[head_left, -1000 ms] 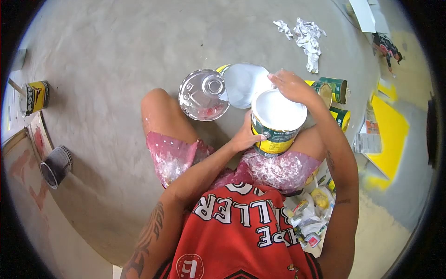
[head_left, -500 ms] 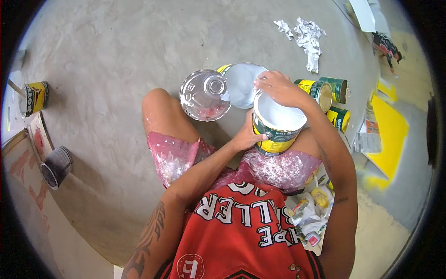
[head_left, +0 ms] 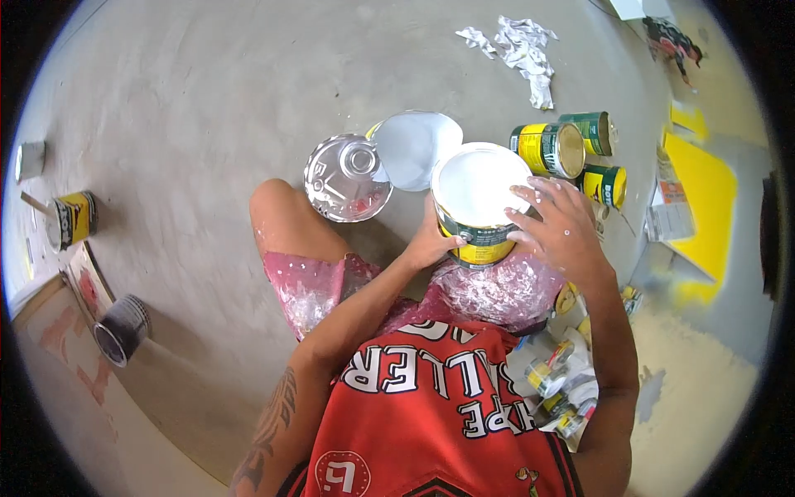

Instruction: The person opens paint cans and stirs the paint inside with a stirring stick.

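A green and yellow paint can [head_left: 476, 247] with a white inside stands upright by my right thigh. My left hand [head_left: 431, 240] is closed around its left side, thumb on the label. My right hand [head_left: 563, 224] has paint-smeared fingers over the right rim and its thumb against the outer wall. Just beyond it is a larger round container [head_left: 418, 153], white inside, with a yellow edge showing. A shiny round lid [head_left: 348, 178] rests against that container near my left knee.
Several more paint cans [head_left: 546, 149] are grouped to the right. Crumpled white paper [head_left: 526, 54] lies ahead on the floor. At left are a can with a stick [head_left: 74, 219] and a dark tub [head_left: 122, 330]. A yellow-painted board [head_left: 704, 207] and another person [head_left: 675, 45] are at far right.
My right hand has moved from the far rim of the can to its right side, uncovering the opening. My left hand keeps its hold. The view has shifted slightly.
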Demonstrator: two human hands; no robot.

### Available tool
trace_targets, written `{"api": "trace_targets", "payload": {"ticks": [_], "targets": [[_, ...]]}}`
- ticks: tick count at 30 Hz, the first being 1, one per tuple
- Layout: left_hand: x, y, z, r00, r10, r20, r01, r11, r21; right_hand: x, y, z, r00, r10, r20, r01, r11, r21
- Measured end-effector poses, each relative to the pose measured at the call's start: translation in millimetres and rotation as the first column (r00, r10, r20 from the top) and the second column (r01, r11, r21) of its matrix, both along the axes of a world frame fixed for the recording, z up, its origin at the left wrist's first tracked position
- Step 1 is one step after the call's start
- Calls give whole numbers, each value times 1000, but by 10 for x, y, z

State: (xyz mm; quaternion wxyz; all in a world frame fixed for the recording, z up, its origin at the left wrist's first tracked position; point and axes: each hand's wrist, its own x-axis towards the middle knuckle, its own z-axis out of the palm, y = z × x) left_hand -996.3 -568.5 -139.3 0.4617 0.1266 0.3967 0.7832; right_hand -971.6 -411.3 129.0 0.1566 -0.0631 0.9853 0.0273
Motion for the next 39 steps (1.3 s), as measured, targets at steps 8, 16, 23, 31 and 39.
{"api": "trace_targets", "payload": {"ticks": [8, 16, 23, 31, 39], "targets": [[14, 66, 112, 986, -26, -166, 27, 1000, 3, 619, -103, -611, 117, -896, 428, 406, -350, -844], [-94, 656, 447, 819, -86, -568, 38, 995, -96, 863, 632, -1066, 52, -837, 545, -145, -547, -825], [-19, 1491, -366, 740, -69, -669, 3, 995, -100, 853, 1440, -2343, 97, -820, 565, -362, -557, -747], [250, 1849, -356, 570, -159, -806, -140, 948, -285, 1817, 1538, -3214, -183, -672, 717, -487, -572, -660], [1240, 1503, -1631, 522, -669, -530, -29, 607, -794, 2735, 1133, -4390, -358, -927, 107, 807, -365, -464]]}}
